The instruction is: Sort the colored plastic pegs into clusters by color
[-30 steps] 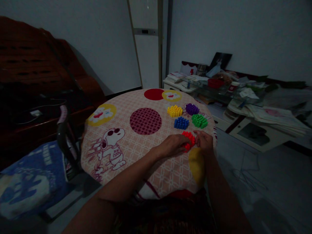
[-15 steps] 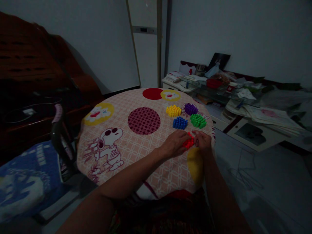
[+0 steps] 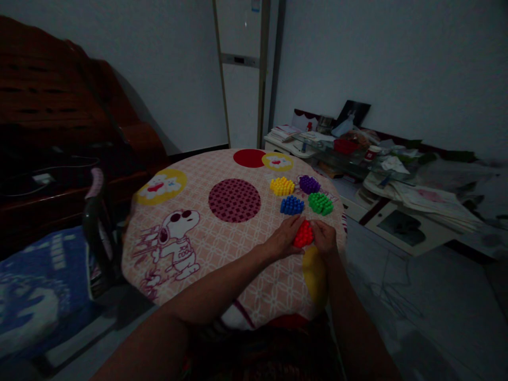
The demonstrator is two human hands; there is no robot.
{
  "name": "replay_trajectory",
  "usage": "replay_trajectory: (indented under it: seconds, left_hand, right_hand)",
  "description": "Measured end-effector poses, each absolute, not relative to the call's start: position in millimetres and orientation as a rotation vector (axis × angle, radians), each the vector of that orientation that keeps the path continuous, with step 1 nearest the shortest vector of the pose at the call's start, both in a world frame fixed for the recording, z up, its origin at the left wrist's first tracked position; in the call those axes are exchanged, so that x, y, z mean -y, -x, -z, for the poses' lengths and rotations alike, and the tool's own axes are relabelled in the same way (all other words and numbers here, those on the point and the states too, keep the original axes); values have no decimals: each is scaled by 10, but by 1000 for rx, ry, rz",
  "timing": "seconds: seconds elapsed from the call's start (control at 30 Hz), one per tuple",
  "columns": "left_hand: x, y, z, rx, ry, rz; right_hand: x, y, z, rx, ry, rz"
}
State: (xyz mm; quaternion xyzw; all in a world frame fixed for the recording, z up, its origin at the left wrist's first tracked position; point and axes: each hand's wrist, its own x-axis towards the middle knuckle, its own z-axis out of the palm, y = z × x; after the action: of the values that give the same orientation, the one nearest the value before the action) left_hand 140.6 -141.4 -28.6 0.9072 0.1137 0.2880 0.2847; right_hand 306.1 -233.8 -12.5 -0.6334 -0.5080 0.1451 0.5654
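Note:
A tight cluster of small red pegs [image 3: 304, 234] stands on the cloth near the table's right side, between my two hands. My left hand [image 3: 286, 236] lies along its left side, fingers curved against the pegs. From the right, my right hand [image 3: 324, 236] presses its fingers and thumb against the cluster. Just beyond are blue pegs [image 3: 292, 205], also grouped upright, with green pegs [image 3: 320, 203] to their right. Yellow pegs [image 3: 282, 186] and purple pegs [image 3: 309, 184] form two more groups farther back. My fingertips are partly hidden and dim.
A patterned cloth covers the round table [image 3: 238, 254]. On the left stand a chair with a blue cover [image 3: 43, 286] and a wooden bench [image 3: 47, 106]. To the right, a low cabinet [image 3: 413, 225] carries papers, a red bowl [image 3: 345, 145] and a paper cup [image 3: 371, 153].
My hands have drawn in around the red pegs, which now look more compact and show more between the hands. The other peg groups stay put; the view has shifted slightly.

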Motion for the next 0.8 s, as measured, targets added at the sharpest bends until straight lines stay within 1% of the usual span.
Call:
replay_trajectory:
  seconds: [0.17,0.27,0.4,0.5,0.63,0.7,0.8]
  left_hand:
    - [1451,-1372,206,-330,-2445,-774]
    - [1445,-1251,81,-378,-2441,-836]
    - [1233,-1003,-63,-576,-2317,-1021]
    - [994,-868,-77,-768,-2122,-1095]
    - [797,-850,-3,-898,-1819,-1125]
    - [754,-873,26,-891,-1707,-1145]
    - [712,-874,24,-858,-1584,-1177]
  right_hand:
    - [2337,-3041,136,1182,1486,-345]
    - [2343,-3069,185,1043,1517,-305]
    - [2283,-3374,204,674,1615,-44]
    - [2113,-3734,109,666,1710,106]
    - [1724,-3948,-76,772,1897,9]
    - [1502,-3824,-142,915,1914,-73]
    - [1202,-3367,-196,1224,1796,-244]
